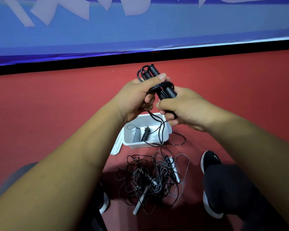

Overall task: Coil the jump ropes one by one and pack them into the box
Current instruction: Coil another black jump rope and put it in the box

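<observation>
While the head view looks down, the left hand (138, 95) and right hand (183, 110) both have their fingers clenched round one black jump rope (167, 92). Its two handles (152, 70) stick up side by side and the cord trails down. One white box (140, 145) on the red floor (57, 105) holds two coiled ropes, a grey one (136, 135) and a black one (145, 135). One tangled pile (153, 179) lies just in front; can't count what's in it.
</observation>
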Available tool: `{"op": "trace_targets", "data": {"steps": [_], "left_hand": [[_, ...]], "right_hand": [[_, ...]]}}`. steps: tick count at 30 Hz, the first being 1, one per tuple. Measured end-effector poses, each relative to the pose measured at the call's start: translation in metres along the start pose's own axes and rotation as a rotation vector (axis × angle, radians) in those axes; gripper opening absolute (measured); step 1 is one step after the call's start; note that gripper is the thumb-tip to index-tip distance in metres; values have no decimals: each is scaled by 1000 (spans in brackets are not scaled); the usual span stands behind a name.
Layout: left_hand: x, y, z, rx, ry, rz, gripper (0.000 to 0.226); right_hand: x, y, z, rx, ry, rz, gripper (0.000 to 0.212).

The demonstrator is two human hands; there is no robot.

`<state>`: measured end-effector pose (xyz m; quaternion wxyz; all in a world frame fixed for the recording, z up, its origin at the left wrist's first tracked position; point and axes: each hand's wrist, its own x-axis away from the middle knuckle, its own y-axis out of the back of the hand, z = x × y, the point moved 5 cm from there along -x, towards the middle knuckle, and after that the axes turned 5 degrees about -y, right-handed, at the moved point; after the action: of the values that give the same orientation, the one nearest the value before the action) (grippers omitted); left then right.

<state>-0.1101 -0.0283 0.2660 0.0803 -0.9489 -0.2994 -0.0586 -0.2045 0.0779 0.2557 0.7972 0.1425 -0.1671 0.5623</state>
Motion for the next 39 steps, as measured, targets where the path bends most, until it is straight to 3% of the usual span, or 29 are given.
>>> {"op": "trace_targets", "data": {"steps": [3,6,10,14,17,21,28,30,35,39], "left_hand": [[0,7,-3,-246,34,-34,67],[4,6,-7,-486,53,8,69],[10,-4,-14,-423,-25,194,51],[22,-19,-24,-410,-97,352,45],[29,-29,-27,-447,-126,411,46],[27,-19,-23,-468,-84,343,42],[18,5,-12,-869,-42,107,34],[18,2,-6,-727,-11,60,28],[18,-6,-5,-106,-14,2,9],[17,-13,-10,-76,-100,119,15]], "right_hand": [[-1,9,-1,1,14,-61,17],[-5,24,-2,36,21,-147,27],[-10,39,-6,187,-20,-214,21],[-14,35,-8,347,-36,-178,13],[-14,26,-11,352,-60,-133,40],[-17,35,-15,277,-95,-222,14],[-16,44,-15,311,-80,-256,24],[-16,46,-13,360,-60,-287,24],[-16,47,-11,396,-48,-289,23],[-15,51,-13,396,-80,-295,21]]}}
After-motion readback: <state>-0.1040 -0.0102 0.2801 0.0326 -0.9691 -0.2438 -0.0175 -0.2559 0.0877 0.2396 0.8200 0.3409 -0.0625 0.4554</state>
